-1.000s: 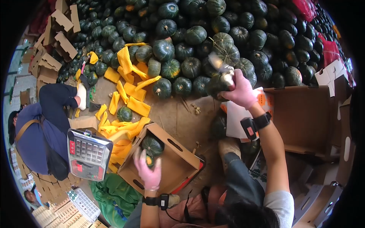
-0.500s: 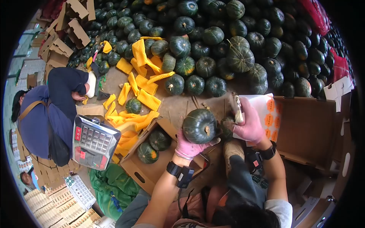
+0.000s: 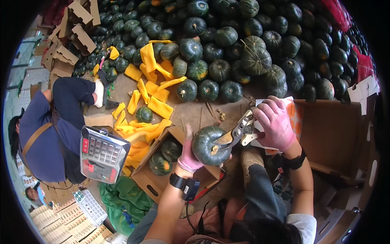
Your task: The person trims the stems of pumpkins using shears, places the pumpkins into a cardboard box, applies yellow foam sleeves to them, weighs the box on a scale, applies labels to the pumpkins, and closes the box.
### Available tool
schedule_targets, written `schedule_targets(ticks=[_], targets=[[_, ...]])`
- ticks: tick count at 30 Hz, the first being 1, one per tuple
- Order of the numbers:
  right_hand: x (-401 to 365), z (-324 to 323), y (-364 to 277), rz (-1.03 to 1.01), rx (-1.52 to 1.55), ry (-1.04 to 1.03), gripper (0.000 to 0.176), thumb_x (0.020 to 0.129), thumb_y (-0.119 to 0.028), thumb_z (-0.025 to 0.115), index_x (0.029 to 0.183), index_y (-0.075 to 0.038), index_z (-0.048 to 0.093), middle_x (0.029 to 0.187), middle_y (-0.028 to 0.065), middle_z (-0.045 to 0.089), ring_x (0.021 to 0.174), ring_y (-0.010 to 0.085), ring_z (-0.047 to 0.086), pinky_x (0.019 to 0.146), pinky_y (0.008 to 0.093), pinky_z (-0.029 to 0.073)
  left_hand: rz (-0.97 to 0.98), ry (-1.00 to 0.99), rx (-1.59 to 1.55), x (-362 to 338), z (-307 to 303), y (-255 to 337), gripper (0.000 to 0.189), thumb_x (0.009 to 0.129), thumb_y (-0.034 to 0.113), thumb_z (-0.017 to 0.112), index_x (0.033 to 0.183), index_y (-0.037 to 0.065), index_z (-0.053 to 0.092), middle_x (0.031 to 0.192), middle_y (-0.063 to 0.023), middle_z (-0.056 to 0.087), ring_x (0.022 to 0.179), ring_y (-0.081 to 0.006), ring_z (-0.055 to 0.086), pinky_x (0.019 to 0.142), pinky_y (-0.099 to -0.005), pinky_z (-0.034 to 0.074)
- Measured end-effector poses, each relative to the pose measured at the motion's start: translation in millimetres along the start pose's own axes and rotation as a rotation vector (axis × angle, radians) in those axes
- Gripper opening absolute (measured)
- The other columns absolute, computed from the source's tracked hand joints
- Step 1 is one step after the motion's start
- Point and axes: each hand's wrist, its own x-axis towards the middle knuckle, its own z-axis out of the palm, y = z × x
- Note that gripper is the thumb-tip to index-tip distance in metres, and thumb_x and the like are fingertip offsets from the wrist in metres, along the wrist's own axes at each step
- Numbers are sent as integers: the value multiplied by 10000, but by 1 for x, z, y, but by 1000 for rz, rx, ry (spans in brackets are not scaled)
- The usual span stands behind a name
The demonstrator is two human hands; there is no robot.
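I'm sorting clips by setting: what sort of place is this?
Probably a produce packing floor: a large heap of green squash, a weighing scale, and a cardboard box holding two more.

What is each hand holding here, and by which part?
The left hand cups the green squash by its side; the right hand grips the pruning shears by their handles, blades at the stem.

You can read nothing here: the scale's (image 3: 103,154) keypad labels and the orange stickers (image 3: 291,110) are too small.
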Motion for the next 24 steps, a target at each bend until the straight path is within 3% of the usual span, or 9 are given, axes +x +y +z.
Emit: schedule_targets(ticks=[2,4,5,8,12,17,19,22,24], targets=[[0,-1,1,-10,69,-36,562,448,-133,699,987,-43,569,931,105,565,922,300,551,928,439,399,-60,-147,100,-6,-7,-3,796,854,702,344,1453,187,252,1407,-215,371,1195,-495,437,917,-677,391],[-5,0,1,28,115,-70,573,447,-147,703,993,-39,566,922,105,563,913,302,549,913,432,403,166,-272,410,-11,8,-13,886,805,615,544,1464,133,199,1439,-196,325,1249,-477,382,948,-663,380],[-7,0,2,64,161,-104,585,446,-161,707,999,-35,563,914,104,561,904,304,547,899,425,407,43,-52,532,-18,21,-9,1019,708,421,728,1471,101,133,1455,-173,300,1283,-466,339,961,-632,396],[-12,-4,2,64,126,-147,595,460,-180,713,1016,-32,560,900,102,560,891,302,549,872,421,410,200,-69,404,-10,6,-22,1059,638,309,784,1465,99,157,1435,-157,332,1264,-464,368,952,-614,419],[-18,-3,5,65,124,-175,598,473,-187,715,1028,-31,555,903,96,566,903,293,556,870,419,406,91,50,285,-7,11,-30,1066,609,462,773,1437,74,227,1399,-263,328,1183,-508,440,808,-588,528],[-31,2,6,94,77,-217,483,510,-196,692,946,-50,546,882,103,583,882,279,572,818,405,405,24,116,195,-6,6,-41,980,703,638,642,1401,47,290,1336,-298,365,1065,-494,529,615,-477,600],[-43,-2,11,147,54,-230,406,523,-206,691,873,-67,540,814,112,588,862,280,581,807,403,405,-19,83,64,0,2,-40,947,719,656,607,1383,44,320,1338,-286,377,1038,-490,541,675,-505,588],[-67,26,13,221,222,-213,260,616,-217,672,761,-65,517,672,117,579,579,309,582,523,410,458,42,185,61,6,2,-44,928,724,663,586,1378,55,333,1332,-272,399,1043,-501,535,724,-542,564],[-58,36,-18,521,582,-316,277,692,-244,676,844,-45,558,707,104,604,625,257,609,578,369,480,39,176,253,7,-5,-51,909,720,642,618,1382,94,323,1314,-278,413,1087,-491,514,720,-538,563]])
